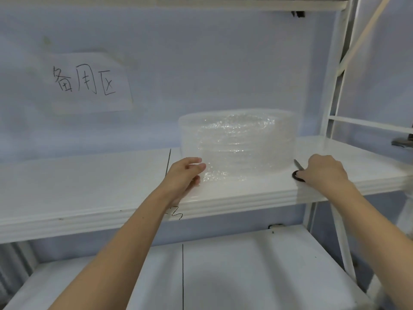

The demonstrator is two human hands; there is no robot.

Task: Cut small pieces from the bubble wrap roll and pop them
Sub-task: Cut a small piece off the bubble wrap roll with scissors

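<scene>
A clear bubble wrap roll (241, 142) stands on end on the white shelf (89, 193), right of centre. Its loose end lies flat on the shelf toward the front left. My left hand (185, 175) rests at the roll's lower left, fingers and thumb pinching that loose end. Black-handled scissors (298, 170) lie on the shelf just right of the roll, blades pointing back. My right hand (321, 170) covers their handles with fingers curled onto them; most of the scissors are hidden under it.
A paper sign (89, 82) with handwritten characters hangs on the back wall at the left. White frame posts (330, 104) rise at the right. A lower shelf (223, 276) lies beneath. A dark object (402, 142) sits at the far right edge.
</scene>
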